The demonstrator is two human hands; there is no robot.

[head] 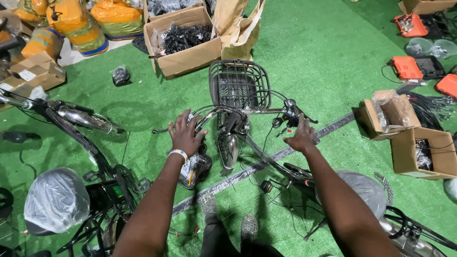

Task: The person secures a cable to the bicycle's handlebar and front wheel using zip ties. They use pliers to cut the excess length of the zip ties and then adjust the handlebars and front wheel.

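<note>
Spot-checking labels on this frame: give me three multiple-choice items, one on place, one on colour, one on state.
1. Where is the wire basket?
A. in front of the handlebar
B. on the rear rack
C. lying on the ground beside a box

2. What colour are the tool cases at the right?
A. blue
B. orange
C. white

3. How is the left hand?
A. clenched in a fist in the air
B. fingers spread, resting on the handlebar's left end
C. inside a cardboard box

Answers:
1 A, the basket sits just beyond the handlebar, over the front of the bicycle.
2 B, the cases on the green floor covering are plainly orange.
3 B, the fingers are splayed over the bar's left end, while the right hand is at the right grip.
</note>
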